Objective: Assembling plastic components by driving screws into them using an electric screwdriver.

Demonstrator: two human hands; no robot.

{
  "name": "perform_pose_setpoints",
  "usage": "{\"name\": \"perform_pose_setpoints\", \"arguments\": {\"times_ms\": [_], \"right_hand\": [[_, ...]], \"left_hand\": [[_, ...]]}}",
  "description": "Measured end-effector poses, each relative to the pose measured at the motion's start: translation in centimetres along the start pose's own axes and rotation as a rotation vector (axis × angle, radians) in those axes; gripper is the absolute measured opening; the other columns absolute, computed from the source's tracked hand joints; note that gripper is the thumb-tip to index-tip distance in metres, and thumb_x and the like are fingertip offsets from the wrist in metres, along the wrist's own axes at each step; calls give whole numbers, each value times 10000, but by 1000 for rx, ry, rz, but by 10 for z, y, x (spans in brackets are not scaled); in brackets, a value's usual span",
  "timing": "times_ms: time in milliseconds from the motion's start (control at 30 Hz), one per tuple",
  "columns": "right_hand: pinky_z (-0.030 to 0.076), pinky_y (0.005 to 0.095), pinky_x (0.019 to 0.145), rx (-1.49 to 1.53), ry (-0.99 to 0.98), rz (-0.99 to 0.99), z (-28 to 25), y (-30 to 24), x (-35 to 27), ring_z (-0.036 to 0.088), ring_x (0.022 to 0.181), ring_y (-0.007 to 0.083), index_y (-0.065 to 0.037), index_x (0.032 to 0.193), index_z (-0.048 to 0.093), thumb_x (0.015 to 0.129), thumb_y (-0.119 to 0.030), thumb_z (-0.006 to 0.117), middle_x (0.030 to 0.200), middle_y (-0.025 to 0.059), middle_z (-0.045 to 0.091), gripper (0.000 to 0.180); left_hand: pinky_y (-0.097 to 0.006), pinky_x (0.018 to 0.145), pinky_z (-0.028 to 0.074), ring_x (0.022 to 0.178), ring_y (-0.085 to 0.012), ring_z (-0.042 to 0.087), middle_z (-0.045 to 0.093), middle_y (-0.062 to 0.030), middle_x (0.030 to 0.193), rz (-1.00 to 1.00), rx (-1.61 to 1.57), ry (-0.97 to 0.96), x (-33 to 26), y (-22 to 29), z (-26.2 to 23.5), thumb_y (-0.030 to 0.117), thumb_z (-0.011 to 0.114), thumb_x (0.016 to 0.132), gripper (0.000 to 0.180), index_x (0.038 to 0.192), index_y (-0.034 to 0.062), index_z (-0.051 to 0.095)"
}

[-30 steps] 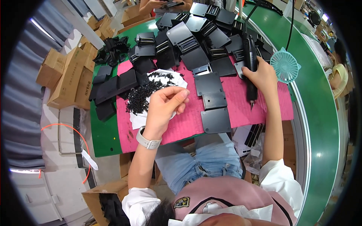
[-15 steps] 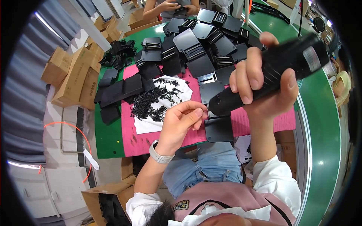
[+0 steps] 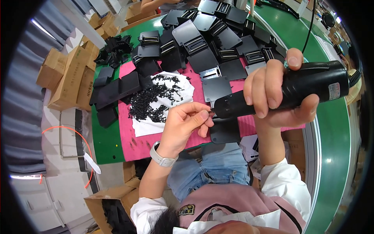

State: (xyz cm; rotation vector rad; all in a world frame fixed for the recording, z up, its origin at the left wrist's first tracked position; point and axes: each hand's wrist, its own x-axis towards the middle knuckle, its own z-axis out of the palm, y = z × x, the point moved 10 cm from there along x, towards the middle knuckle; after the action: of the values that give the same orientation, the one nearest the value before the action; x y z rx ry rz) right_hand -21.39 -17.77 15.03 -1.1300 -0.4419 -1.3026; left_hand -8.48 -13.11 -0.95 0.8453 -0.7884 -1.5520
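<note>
Two hands: right hand [image 3: 272,93] grasps black electric screwdriver [image 3: 288,91] mid-barrel; left hand [image 3: 187,124] pinches small screw at tip.
Handling: driver rigid, hefty; screw tiny, easily dropped.

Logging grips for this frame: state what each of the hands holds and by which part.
Right hand wraps the black electric screwdriver around its body. Left hand pinches something tiny at the driver's tip, too small to identify.

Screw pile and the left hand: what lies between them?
In the head view, only bare white sheet and pink mat separate the screw pile from the left hand.
</note>
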Motion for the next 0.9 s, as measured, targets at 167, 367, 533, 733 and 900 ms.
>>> {"name": "perform_pose_setpoints", "arguments": {"times_ms": [167, 367, 533, 733, 900], "right_hand": [[406, 245, 472, -128, 43, 121, -13, -7, 0, 442, 376, 89, -77, 1114, 383, 823, -442, 581, 586, -12, 457, 507], [348, 226, 359, -458, 62, 192, -18, -9, -3, 421, 361, 107, -38, 1053, 356, 765, -386, 611, 555, 24, 436, 519], [336, 220, 343, -477, 72, 221, -23, -2, -5, 399, 361, 118, -19, 1037, 351, 750, -329, 627, 553, 55, 434, 505], [364, 199, 395, -343, 119, 318, -30, 15, -10, 464, 422, 87, 26, 959, 461, 689, -138, 680, 570, 63, 497, 384], [355, 192, 393, -332, 101, 268, -30, 15, -11, 455, 422, 79, 23, 927, 468, 688, -160, 709, 565, 65, 494, 386]], "left_hand": [[-227, 547, 476, 550, -132, 583, 603, -100, 720, -97, 249, -45, -4, -1, 16, -21, 627, 794, 544, 1250, -48, 331], [-217, 521, 457, 531, -105, 547, 570, -83, 683, -19, 394, 134, 6, 1, -10, 37, 595, 834, 532, 1270, -83, 314], [-209, 495, 448, 542, -102, 541, 551, -65, 677, -103, 423, 86, 21, -10, -8, 42, 609, 824, 535, 1266, -89, 337], [-201, 471, 436, 561, -100, 541, 523, -36, 663, -101, 403, 83, 26, -13, -4, 26, 627, 803, 410, 1140, -62, 413], [-193, 451, 425, 561, -96, 541, 520, -28, 657, -93, 385, 75, 28, -15, -5, 19, 633, 792, 366, 1084, -41, 422]]}}
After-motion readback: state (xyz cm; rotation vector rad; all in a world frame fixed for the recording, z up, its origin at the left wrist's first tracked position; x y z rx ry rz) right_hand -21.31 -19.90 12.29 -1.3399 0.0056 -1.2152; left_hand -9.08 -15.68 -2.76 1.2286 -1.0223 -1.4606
